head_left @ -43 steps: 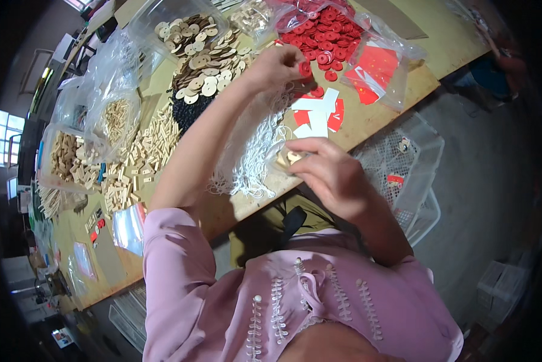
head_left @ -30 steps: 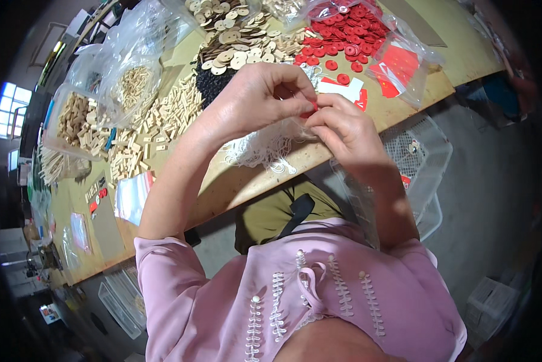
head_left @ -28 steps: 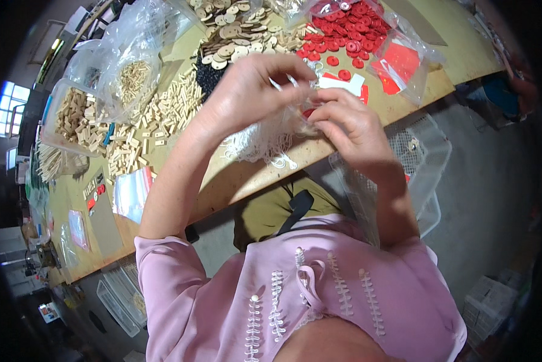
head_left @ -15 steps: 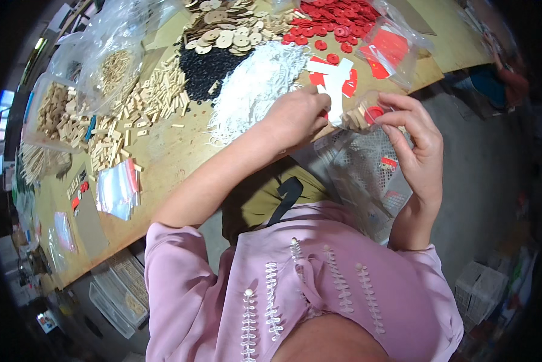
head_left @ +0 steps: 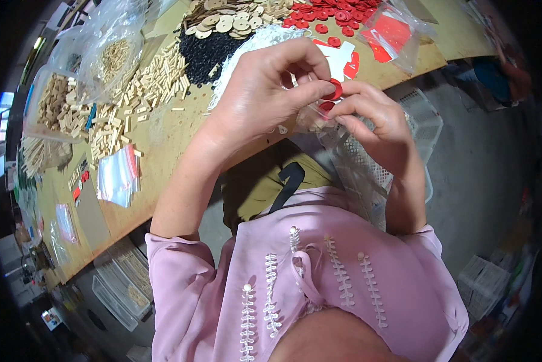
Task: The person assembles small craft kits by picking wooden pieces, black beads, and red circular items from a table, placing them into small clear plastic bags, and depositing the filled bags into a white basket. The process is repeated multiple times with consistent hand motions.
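Right fingers [head_left: 364, 107] grip one clear bag [head_left: 309, 117], contents blurred, one red disc [head_left: 326, 107] showing at it; just above, left fingers [head_left: 310, 95] pinch a second disc [head_left: 336, 90], round, red, partly covered. Beyond the fingers on the bench [head_left: 168, 142]: white string [head_left: 247, 45] half hidden, red pile [head_left: 343, 17] cut off, uncountable.

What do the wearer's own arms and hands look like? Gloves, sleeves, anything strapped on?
Left hand and right hand: both bare, no gloves. Forearms uncovered, with no watch, bracelet or cable visible. Loose, plain light-pink sleeves end near the elbows.
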The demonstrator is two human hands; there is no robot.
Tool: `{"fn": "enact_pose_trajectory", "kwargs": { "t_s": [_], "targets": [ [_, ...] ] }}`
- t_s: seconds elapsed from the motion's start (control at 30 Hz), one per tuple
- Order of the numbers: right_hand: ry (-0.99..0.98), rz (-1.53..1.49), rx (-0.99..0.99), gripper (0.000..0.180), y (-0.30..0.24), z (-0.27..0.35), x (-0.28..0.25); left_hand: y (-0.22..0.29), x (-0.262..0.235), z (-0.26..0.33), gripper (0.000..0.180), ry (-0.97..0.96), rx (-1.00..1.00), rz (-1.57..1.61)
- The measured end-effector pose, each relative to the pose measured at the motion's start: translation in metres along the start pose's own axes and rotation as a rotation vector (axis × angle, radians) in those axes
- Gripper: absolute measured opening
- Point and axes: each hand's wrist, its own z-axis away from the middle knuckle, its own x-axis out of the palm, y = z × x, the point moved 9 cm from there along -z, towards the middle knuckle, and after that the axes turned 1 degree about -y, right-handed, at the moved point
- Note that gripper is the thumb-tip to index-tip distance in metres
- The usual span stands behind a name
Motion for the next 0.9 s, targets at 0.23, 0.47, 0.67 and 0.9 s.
{"fn": "enact_pose_trajectory", "kwargs": {
  "t_s": [0.23, 0.47, 0.67, 0.9],
  "targets": [
    [-0.013, -0.226, 0.010, 0.008, -0.003, -0.010, 0.006, -0.028, -0.044, 0.022, 0.024, 0.208, -0.038, 0.147],
    [0.039, -0.569, 0.121, 0.008, 0.009, -0.020, 0.013, -0.073, 0.040, 0.071, 0.067, -0.025, -0.199, 0.598],
    [0.011, -0.545, 0.149, 0.009, 0.008, -0.026, 0.020, -0.080, 0.042, 0.086, 0.035, 0.055, -0.269, 0.746],
    [0.014, -0.551, 0.120, 0.010, -0.002, -0.029, 0.024, -0.072, 0.038, 0.099, 0.049, 0.015, -0.267, 0.907]
  ]
}}
